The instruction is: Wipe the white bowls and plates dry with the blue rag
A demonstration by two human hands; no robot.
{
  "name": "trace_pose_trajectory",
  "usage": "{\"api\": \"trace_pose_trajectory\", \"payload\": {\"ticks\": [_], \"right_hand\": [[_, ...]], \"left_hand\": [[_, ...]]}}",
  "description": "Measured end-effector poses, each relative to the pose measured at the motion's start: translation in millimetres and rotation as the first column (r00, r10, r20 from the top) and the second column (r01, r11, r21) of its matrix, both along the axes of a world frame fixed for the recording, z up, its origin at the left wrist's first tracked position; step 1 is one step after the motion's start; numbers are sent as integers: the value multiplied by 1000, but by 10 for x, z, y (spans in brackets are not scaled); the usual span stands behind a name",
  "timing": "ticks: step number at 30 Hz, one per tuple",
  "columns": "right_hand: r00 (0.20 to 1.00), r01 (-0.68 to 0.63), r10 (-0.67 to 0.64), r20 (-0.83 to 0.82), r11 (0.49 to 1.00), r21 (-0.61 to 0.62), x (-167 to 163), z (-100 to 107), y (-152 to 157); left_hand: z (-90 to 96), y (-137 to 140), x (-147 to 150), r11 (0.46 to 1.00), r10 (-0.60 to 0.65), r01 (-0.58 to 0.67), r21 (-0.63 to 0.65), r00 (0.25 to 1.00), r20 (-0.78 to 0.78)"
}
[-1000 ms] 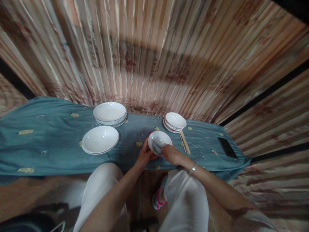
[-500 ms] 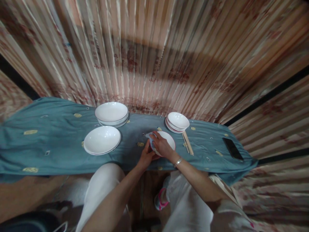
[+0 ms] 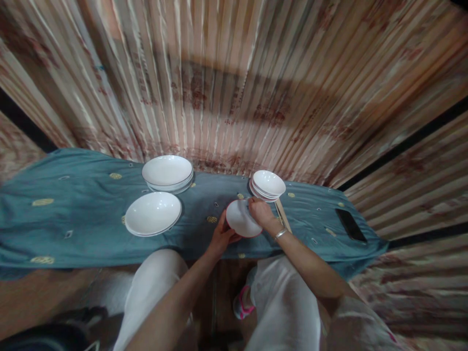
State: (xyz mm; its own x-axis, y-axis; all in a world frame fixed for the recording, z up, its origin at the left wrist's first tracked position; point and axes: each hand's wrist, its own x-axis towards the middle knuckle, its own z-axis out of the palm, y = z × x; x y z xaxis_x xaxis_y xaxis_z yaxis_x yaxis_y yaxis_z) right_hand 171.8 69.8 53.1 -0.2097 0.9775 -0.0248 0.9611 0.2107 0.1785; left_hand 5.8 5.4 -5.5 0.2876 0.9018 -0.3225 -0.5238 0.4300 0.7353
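Note:
A white bowl with a red rim (image 3: pixel 241 222) is tilted towards me over the front half of the table. My left hand (image 3: pixel 221 238) grips it from the lower left, fingers wrapped under the side. At the bowl's upper right rim, my right hand (image 3: pixel 261 210) is closed; the pale blue cloth seen in it earlier is mostly hidden by the fingers. Just behind stands a stack of small white bowls (image 3: pixel 269 182). A pair of wooden chopsticks (image 3: pixel 283 217) lies to the right, partly covered by my right hand and wrist.
To the left, a stack of large white plates (image 3: pixel 167 170) stands behind wide white bowls (image 3: pixel 152 213), one nested in another. A black phone (image 3: pixel 351 225) lies near the right end of the teal tablecloth (image 3: pixel 91 209). A pleated curtain (image 3: pixel 219 107) hangs behind the table.
My right hand has moved from the bowl's left side across to its upper right rim, uncovering the inside. The left hand keeps its hold. The cloth has mostly gone out of sight.

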Motion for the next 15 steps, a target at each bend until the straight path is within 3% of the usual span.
{"api": "trace_pose_trajectory", "payload": {"ticks": [7, 12, 15], "right_hand": [[999, 33, -32, -28, 999, 19, -5, -57, -117], [967, 51, -29, -252, 995, 81, -194, -230, -119], [907, -5, 49, -418, 995, 104, -267, -327, -139]], "left_hand": [[-6, 10, 8, 1000, 9, -9, 10, 1000, -19], [18, 9, 3, 1000, 12, -12, 6, 1000, -16], [30, 8, 2, 1000, 12, -12, 12, 1000, -4]]}}
